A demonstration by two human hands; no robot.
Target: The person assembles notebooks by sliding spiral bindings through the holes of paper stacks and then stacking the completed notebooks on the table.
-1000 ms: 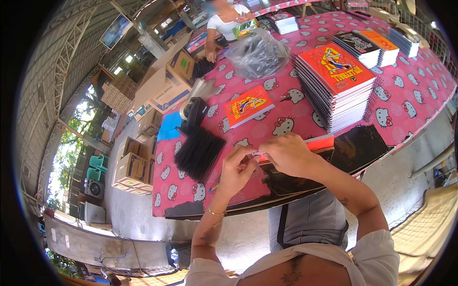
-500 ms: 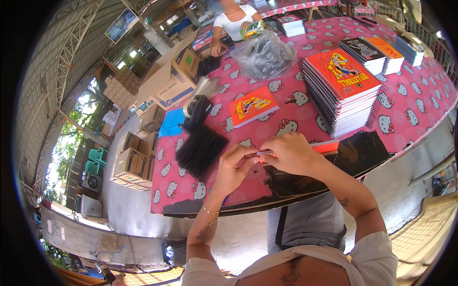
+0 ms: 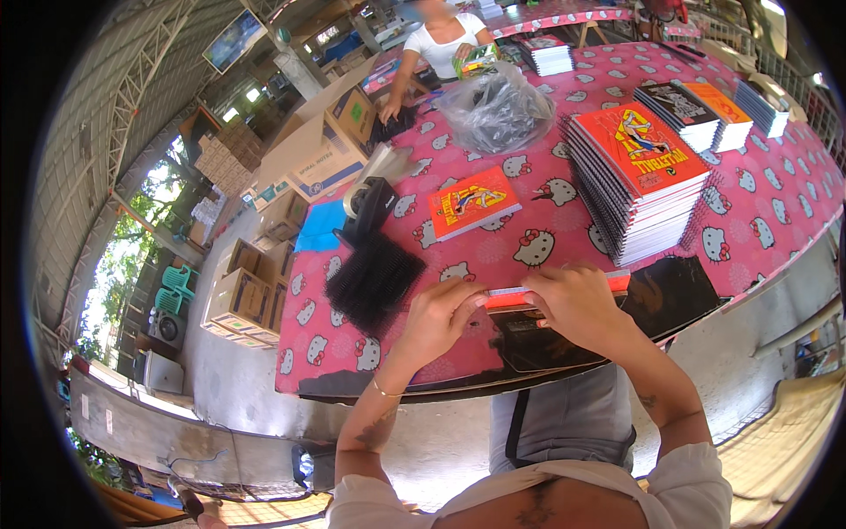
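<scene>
Between my hands a red-covered notebook (image 3: 506, 300) stands nearly edge-on at the near table edge, its pale edge upward. My left hand (image 3: 439, 319) pinches its left end between thumb and fingers. Further right, my right hand (image 3: 575, 309) grips the same notebook from above and hides part of it; its red far end shows beyond the knuckles. Beneath lies a dark board (image 3: 656, 300). Beyond my hands a single red notebook (image 3: 476, 203) lies flat. A tall stack of spiral-bound red notebooks (image 3: 639, 189) stands to the right. Left of my left hand is a pile of black spiral coils (image 3: 374, 282).
A black tape dispenser (image 3: 370, 210) and a blue sheet (image 3: 318, 227) lie at the table's left. Farther off are a plastic bag of dark coils (image 3: 496, 110), a cardboard box (image 3: 330, 159) and more notebook stacks (image 3: 679, 115). A co-worker (image 3: 441, 48) reaches toward dark coils across the table.
My hands have moved slightly apart along the notebook, the right one to the right. More of its pale edge shows between them. The co-worker's arm has shifted a little.
</scene>
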